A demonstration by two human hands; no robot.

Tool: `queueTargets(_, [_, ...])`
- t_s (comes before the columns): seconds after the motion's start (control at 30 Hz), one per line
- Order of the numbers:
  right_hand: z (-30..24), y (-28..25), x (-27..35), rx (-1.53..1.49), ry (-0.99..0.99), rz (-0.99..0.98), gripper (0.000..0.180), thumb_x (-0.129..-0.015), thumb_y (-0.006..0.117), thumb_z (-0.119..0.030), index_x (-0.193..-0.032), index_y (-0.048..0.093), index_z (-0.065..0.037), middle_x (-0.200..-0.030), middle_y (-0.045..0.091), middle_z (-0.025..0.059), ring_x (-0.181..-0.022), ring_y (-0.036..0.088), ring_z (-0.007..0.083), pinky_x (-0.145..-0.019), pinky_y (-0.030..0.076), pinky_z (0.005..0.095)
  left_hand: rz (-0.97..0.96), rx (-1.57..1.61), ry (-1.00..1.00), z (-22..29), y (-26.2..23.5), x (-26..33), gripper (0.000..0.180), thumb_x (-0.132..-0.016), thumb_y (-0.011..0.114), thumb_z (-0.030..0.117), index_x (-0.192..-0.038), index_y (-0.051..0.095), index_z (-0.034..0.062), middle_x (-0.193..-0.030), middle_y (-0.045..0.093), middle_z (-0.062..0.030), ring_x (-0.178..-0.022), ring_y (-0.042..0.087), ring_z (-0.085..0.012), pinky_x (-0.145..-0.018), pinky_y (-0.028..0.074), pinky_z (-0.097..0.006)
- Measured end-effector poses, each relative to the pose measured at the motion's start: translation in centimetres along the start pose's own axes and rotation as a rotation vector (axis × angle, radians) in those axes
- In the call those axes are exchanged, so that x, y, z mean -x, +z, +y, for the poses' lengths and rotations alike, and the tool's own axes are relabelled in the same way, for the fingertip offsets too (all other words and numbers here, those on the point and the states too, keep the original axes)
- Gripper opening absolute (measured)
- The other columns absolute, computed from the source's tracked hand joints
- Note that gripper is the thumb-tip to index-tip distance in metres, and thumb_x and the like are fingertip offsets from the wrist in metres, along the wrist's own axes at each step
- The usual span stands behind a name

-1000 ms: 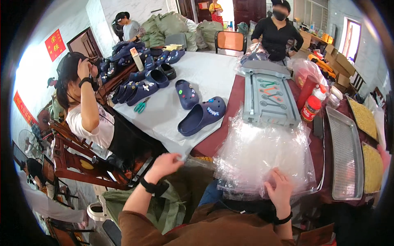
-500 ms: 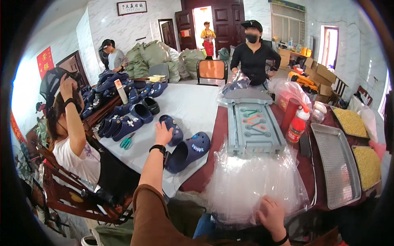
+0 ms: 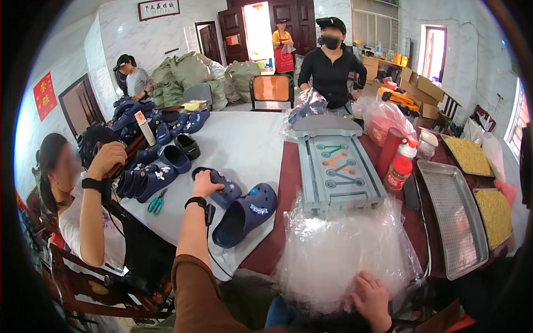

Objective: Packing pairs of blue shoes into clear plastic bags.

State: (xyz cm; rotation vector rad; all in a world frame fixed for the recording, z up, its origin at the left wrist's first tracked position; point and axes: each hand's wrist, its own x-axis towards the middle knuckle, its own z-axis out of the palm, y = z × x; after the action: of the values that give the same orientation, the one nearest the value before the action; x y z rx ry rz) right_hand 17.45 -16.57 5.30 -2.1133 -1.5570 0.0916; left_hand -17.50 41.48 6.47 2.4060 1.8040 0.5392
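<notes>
At centre-left, the left hand (image 3: 205,184) curls over a navy clog (image 3: 229,193), its grip unclear. At lower right, the right hand (image 3: 371,297) rests loosely spread on clear bags (image 3: 336,244), perhaps steadying them.

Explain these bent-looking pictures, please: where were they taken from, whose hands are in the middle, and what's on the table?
No robot here: these are a person's two bare hands. A camera worn on that person's head looks down; its wide fisheye lens bends straight edges. The left hand touches the farther navy clog; how firmly it grips is unclear. The right hand rests on clear plastic bags. The table has a white sheet and a dark red cover. It also holds a nearer navy clog, teal-handled scissors, a grey plastic unit and a metal tray.
</notes>
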Motion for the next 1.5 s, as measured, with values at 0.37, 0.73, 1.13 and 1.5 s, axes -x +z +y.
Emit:
queueTargets(0.37, [0.8,0.1,0.4,-0.050,-0.085,0.043,0.052,-0.076,0.080,-0.022,-0.124,0.067,-0.004,-0.133,0.065,0.0168,-0.111,0.063,0.0389,-0.094,0.052,0.0459,-0.349,0.837,-0.074,4.9,0.8,10.6,0.065,-0.077,0.089,0.036,-0.119,0.065,-0.0076,-0.109,0.071,-0.0172,-0.103,0.068,-0.0293,-0.092,0.053,-0.038])
queueTargets(0.73, [2.1,0.0,1.2,-0.081,-0.177,0.050,0.055,-0.078,0.081,-0.027,-0.125,0.065,-0.004,-0.137,0.062,0.0172,-0.112,0.061,0.0384,-0.094,0.052,0.0459,0.209,0.287,0.225,10.6,-0.5,19.0,0.042,-0.084,0.079,0.031,-0.076,0.055,-0.0022,-0.082,0.057,-0.0191,-0.080,0.059,-0.0411,-0.069,0.045,-0.050])
queueTargets(1.13, [-3.9,-7.1,-1.6,-0.771,-0.163,0.124,0.100,-0.084,0.084,-0.027,-0.159,0.024,-0.001,-0.140,0.057,0.0249,-0.118,0.064,0.0355,-0.098,0.053,0.0436,0.219,0.695,0.355,31.6,-5.9,31.7,0.025,-0.087,0.078,0.015,-0.097,0.061,-0.0011,-0.084,0.057,-0.0150,-0.071,0.056,-0.0284,-0.063,0.044,-0.038])
queueTargets(1.5, [4.3,-1.2,-1.0,-1.502,0.345,0.233,0.071,-0.099,0.050,-0.002,-0.162,0.019,0.002,-0.154,0.043,0.0165,-0.137,0.047,0.0213,-0.115,0.037,0.0337,-0.220,0.957,0.372,34.3,1.7,35.3,0.055,-0.088,0.078,0.041,-0.117,0.067,-0.0050,-0.122,0.063,-0.0245,-0.100,0.067,-0.0367,-0.088,0.054,-0.041])
